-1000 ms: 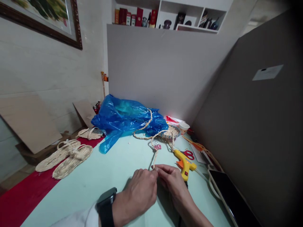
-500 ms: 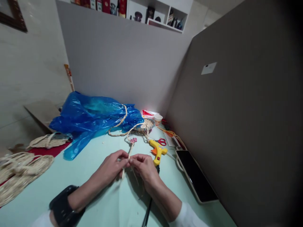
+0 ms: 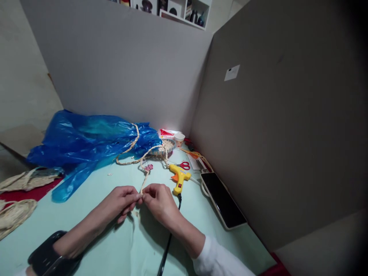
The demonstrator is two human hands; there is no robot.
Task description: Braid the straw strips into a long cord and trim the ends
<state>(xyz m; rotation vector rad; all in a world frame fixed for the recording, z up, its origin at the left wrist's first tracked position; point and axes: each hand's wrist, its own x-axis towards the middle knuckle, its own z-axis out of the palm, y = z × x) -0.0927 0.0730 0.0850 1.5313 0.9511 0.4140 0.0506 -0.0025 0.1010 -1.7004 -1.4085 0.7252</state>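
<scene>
A thin braided straw cord runs from between my fingertips toward a small pink clip on the tabletop. My left hand is closed, thumb and forefinger pinching the cord. Right against it, my right hand also pinches the cord, its fingertips touching those of the left. Pale loose strands hang blurred below the hands. Beyond the clip, more of the braid loops over the table and onto a blue plastic bag. A yellow glue gun lies just right of my right hand.
Red-handled scissors lie behind the glue gun. A basket and a paper cup stand farther back. A phone rests at the right, by the grey partition. Woven straw pieces lie at the left.
My view has swung to the right, so the things on the table appear farther left. Both hands keep their pinch on the cord; the loose strands below them have shifted.
</scene>
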